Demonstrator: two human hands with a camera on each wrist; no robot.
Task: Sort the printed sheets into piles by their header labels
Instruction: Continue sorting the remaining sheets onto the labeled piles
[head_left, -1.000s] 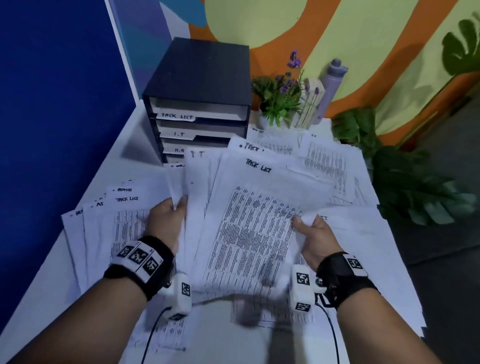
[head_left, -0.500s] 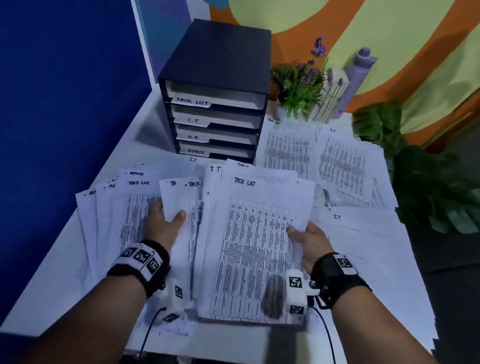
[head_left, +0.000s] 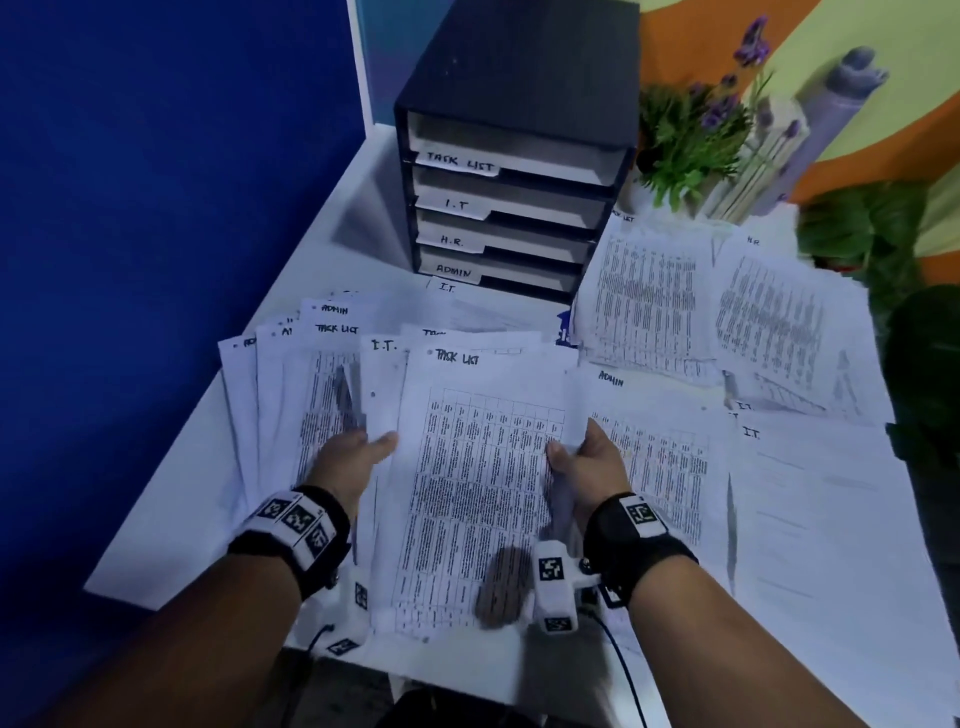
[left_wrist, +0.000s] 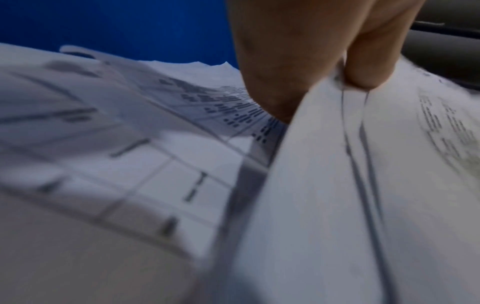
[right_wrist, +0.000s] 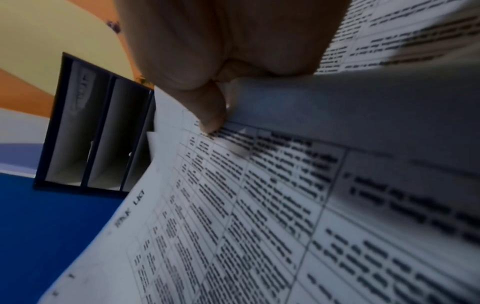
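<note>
In front of the tray (head_left: 511, 156): stack (head_left: 467, 493), top sheet headed "TASK LIST", pinched at its left edge by left hand (head_left: 348, 460), at its right by right hand (head_left: 589, 465).

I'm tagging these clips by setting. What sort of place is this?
Probably an office desk. A black drawer unit is labelled TASK LIST, I.T, H.R. and ADMIN, printed sheets cover the white table, and a small potted plant stands behind.

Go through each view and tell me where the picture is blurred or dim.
Head view: dim, bluish; TASK LIST sheet header readable, plant smeared. Left wrist view: heavy motion blur over papers below the left hand. Right wrist view: right hand soft, near print blurred, far print sharper.
</note>
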